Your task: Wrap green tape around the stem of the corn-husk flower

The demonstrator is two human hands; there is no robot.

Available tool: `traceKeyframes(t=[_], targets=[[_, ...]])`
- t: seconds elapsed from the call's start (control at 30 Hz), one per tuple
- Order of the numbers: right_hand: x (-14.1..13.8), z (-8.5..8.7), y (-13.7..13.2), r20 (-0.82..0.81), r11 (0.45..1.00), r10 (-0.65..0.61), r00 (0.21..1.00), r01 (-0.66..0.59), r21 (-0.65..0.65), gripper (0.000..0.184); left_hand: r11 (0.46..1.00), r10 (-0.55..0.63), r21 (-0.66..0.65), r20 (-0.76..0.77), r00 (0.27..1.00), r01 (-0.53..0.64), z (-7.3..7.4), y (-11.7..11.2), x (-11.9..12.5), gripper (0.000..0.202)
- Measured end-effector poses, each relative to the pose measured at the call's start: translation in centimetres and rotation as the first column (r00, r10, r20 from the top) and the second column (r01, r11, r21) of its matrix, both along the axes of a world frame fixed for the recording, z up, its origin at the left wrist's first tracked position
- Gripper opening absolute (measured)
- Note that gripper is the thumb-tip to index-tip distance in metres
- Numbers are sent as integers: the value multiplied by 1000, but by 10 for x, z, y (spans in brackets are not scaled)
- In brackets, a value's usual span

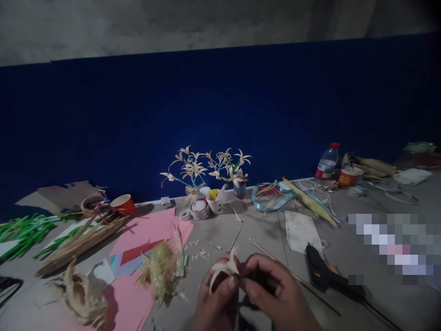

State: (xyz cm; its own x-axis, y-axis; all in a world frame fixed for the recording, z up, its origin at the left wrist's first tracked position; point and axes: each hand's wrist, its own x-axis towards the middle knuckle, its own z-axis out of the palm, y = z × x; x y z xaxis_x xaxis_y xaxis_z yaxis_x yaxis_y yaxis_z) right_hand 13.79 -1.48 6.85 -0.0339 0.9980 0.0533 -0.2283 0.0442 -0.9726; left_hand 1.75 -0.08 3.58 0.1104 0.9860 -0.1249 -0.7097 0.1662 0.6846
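My left hand [217, 299] is closed, its thumb and fingers pinching a pale corn husk flower [223, 269] with curled, pointed petals. At the flower's base my right hand [275, 289] is closed too, thumb and forefinger pressed together; the stem end is mostly hidden by the fingers. A thin stem with a small pale bloom [237, 225] lies just beyond the hands. To their right rests a black glue gun [319, 271], beside a long thin stick [310, 290]. Behind, several finished husk flowers [193, 168] stand upright on wrapped stems.
Pink paper [146, 232], a clump of corn silk and husk [161, 273] and a dry husk [81, 299] lie left. A white cup [215, 205] and a blue ribbon [263, 205] sit near the blue partition [138, 115]. A bottle [326, 163] stands back right.
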Motion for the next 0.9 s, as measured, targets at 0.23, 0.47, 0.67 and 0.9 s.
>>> traceKeyframes(t=[0.23, 0.47, 0.67, 0.9], targets=[[2, -13, 5, 9, 999, -20, 1000, 20, -37, 12, 999, -29, 44, 16, 999, 28, -5, 0, -2, 25], [0, -14, 2, -39, 998, -36, 999, 34, -58, 20, 1000, -26, 18, 81, 996, 25, -3, -1, 1, 26], [-9, -16, -4, 30, 954, -301, 953, 300, 30, 18, 999, 0, -32, 120, 993, 4, -2, 0, 6, 24], [-3, -10, -2, 6, 984, -176, 984, 176, 15, 23, 997, -26, -69, 85, 996, 32, -3, -2, 2, 27]])
